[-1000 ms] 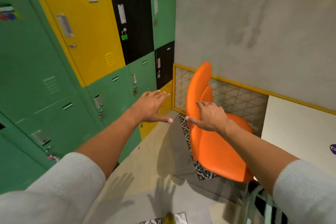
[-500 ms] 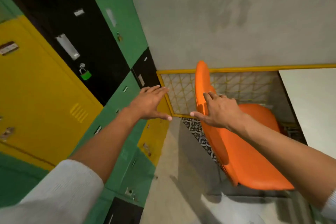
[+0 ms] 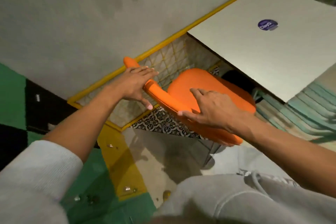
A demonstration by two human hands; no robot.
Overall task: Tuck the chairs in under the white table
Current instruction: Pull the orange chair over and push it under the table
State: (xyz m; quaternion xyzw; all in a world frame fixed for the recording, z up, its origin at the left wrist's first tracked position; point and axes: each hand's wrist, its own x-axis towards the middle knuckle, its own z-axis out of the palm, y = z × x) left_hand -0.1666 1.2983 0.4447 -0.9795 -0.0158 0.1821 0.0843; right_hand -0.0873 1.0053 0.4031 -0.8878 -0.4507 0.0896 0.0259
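An orange chair (image 3: 198, 85) stands at the near left corner of the white table (image 3: 254, 51), its backrest toward me and the far edge of its seat under the tabletop. My left hand (image 3: 136, 85) lies over the upper end of the backrest, fingers flat across the far side and thumb on the near side. My right hand (image 3: 209, 107) grips the backrest further down, thumb on its near edge and fingers over the seat side. The chair's thin metal legs (image 3: 209, 154) show below it.
A grey wall with a yellow-framed mesh panel (image 3: 169, 56) runs just behind the chair. Green, yellow and black lockers (image 3: 14, 96) close off the left. A purple round sticker (image 3: 267, 25) sits on the tabletop. Patterned tiles (image 3: 160, 122) edge the floor.
My left hand moved from the air onto the top of the backrest. My right hand slid down the backrest, and the view swung right, with the chair now closer to the table.
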